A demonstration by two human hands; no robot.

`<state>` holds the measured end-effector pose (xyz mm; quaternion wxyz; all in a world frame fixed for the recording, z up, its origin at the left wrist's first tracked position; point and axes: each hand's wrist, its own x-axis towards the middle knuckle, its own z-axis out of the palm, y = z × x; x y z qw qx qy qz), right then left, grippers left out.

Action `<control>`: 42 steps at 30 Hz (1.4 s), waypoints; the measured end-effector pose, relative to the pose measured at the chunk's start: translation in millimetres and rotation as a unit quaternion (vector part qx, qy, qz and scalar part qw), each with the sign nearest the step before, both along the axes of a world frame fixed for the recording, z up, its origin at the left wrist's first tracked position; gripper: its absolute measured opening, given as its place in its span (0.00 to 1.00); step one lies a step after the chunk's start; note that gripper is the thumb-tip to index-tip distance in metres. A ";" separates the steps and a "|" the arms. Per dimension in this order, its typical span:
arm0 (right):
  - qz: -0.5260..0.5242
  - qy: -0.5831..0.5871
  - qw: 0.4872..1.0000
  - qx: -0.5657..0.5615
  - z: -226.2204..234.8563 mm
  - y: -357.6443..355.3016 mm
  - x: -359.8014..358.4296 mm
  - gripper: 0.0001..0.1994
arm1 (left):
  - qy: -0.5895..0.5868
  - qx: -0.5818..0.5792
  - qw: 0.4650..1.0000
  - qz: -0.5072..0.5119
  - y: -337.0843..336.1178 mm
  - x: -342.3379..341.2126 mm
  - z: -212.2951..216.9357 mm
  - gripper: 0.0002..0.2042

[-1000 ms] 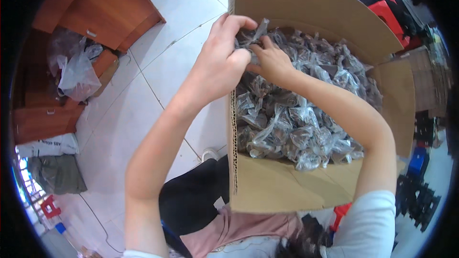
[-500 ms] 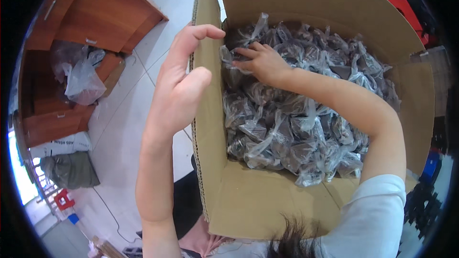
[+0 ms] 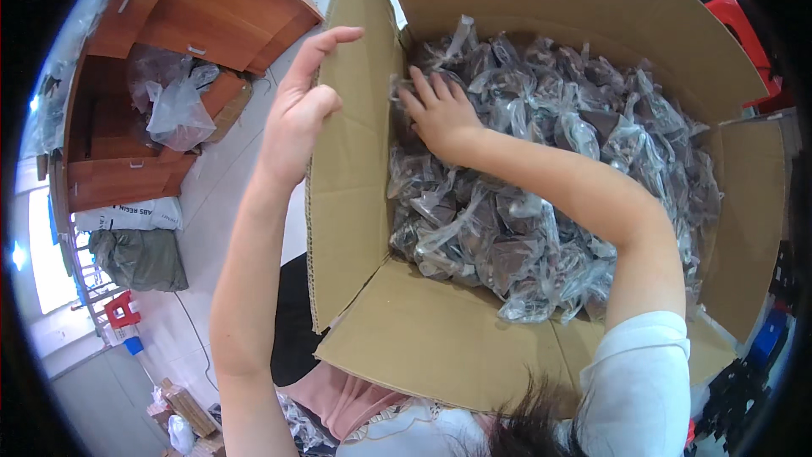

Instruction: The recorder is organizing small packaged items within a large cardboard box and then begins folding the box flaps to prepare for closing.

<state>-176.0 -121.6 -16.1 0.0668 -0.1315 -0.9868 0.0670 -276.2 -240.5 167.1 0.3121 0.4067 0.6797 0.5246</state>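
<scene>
Bending thumb and forefinger over a flap [image 3: 355, 195] left of centre, the left hand [image 3: 294, 125] leaves its grip impossible to tell, while the right hand [image 3: 445, 121] rests released, fingers spread, on plastic bags [image 3: 513, 261] heaped in the cardboard box [image 3: 457, 345] mid-frame, a brown cabinet [image 3: 222, 13] farther off, upper left.

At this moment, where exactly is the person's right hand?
In the head view, the right hand lies on the upper-left part of the pile of filled plastic bags, just right of the raised left cardboard flap.
</scene>
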 end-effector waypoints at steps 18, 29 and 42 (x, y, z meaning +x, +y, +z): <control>-0.087 -0.042 0.988 -0.119 75.4 -2.7 143.4 0.30 | -0.054 0.069 0.996 0.035 -9.9 -6.3 -13.6 0.26; -0.255 0.102 0.890 -0.363 73.7 85.2 63.7 0.24 | -0.097 0.077 0.992 0.023 -10.5 -8.1 -13.0 0.27; 0.001 0.031 0.966 -0.258 36.4 108.2 23.1 0.16 | -0.062 0.072 0.995 0.038 -16.2 -14.0 -16.2 0.27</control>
